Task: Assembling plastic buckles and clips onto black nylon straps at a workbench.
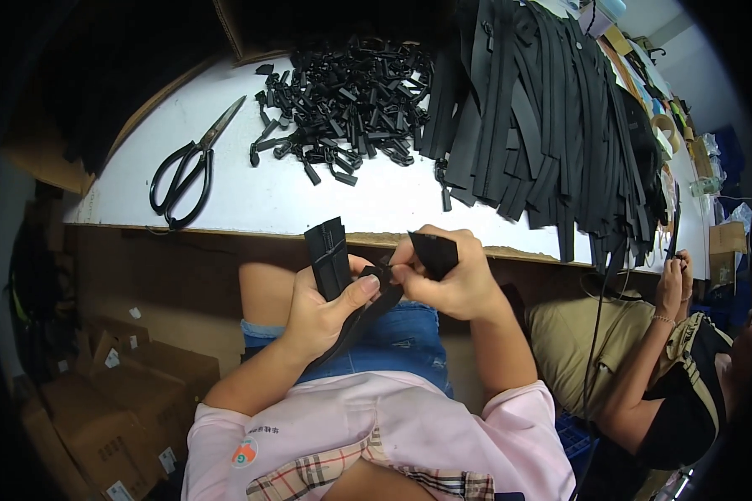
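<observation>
Over my lap, just off the table's front edge, my left hand (316,313) grips a black zipper tape (329,257). One end of it sticks up above the fingers, and a length hangs in a loop below. Close beside it, my right hand (461,280) is closed with the fingertips pinched at the tape near the left thumb. A dark end of tape (434,253) shows against the right palm; whether it belongs to the same zipper I cannot tell. A small dark piece between the two hands is too hidden to name.
Black zipper sliders (351,104) lie heaped on the white table (234,188). Scissors (194,167) with black handles rest to their left. Many black zipper strips (526,125) drape over the right edge. A co-worker (643,359) sits at right; cardboard boxes (117,409) stand lower left.
</observation>
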A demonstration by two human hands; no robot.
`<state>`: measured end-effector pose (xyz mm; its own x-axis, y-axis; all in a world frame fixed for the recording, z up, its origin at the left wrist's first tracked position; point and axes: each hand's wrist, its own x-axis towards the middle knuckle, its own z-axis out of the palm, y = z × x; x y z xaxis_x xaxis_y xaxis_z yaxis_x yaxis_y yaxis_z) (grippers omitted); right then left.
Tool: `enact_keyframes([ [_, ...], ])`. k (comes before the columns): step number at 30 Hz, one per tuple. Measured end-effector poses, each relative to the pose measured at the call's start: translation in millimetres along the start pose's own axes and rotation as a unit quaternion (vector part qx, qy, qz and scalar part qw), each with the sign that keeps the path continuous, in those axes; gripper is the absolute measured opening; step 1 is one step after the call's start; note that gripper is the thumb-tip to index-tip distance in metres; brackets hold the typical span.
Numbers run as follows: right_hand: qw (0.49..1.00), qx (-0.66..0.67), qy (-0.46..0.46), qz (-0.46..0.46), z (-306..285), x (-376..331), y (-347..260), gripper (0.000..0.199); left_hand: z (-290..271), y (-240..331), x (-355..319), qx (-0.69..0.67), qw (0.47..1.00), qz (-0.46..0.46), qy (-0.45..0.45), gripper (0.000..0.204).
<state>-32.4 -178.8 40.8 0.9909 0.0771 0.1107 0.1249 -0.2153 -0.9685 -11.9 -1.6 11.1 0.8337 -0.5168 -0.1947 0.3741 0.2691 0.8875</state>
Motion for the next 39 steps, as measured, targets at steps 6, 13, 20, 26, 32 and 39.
enact_keyframes([
  [6, 0.998, 0.001, -0.017, -0.053, -1, -6, 2, 0.008, 3, -2, -1, 0.078, 0.993, 0.088, 0.003, 0.012],
  [13, 0.985, -0.067, -0.044, -0.152, 0, -4, 8, 0.011, -3, 7, -3, 0.128, 0.991, -0.008, -0.034, 0.012],
  [20, 0.982, 0.16, 0.087, 0.048, 31, -27, 9, 0.015, 9, 1, -1, 0.062, 0.992, 0.099, 0.048, 0.022],
  [26, 0.866, 0.458, 0.023, 0.199, 40, -33, 15, 0.012, -4, 9, -2, -0.045, 0.998, -0.041, -0.011, 0.025],
  [32, 0.842, 0.482, -0.028, 0.241, 32, -32, 14, 0.007, -12, 8, 0, 0.064, 0.994, 0.011, -0.083, 0.018],
  [39, 0.839, 0.485, -0.022, 0.246, 34, -34, 20, 0.01, -8, 2, -2, 0.123, 0.987, 0.078, -0.072, 0.018],
])
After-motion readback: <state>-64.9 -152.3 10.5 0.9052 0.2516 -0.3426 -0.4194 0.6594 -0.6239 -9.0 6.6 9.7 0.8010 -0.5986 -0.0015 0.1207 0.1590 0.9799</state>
